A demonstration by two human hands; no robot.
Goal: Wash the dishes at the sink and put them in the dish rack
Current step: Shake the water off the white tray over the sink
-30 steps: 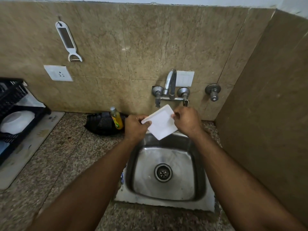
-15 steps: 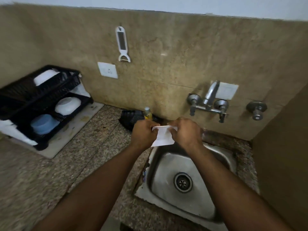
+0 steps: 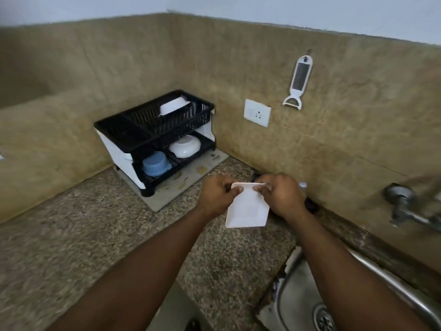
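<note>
We hold the square white dish [image 3: 247, 209] over the counter [image 3: 95, 225], between sink [image 3: 296, 297] and dish rack [image 3: 155, 130]; left hand [image 3: 218, 194] and right hand [image 3: 282, 195] pinch its far corners. It looks rigid, light, breakable, probably wet-slick, so grip the rim

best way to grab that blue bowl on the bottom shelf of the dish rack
The blue bowl sits upside down on the lower tier of the dish rack, base up, toward the open front. Come in from the front, under the upper tier, and grip its side wall near the base with thumb and fingers on opposite sides. The rim lies flat on the grid, so fingers likely can't get under it.
</note>
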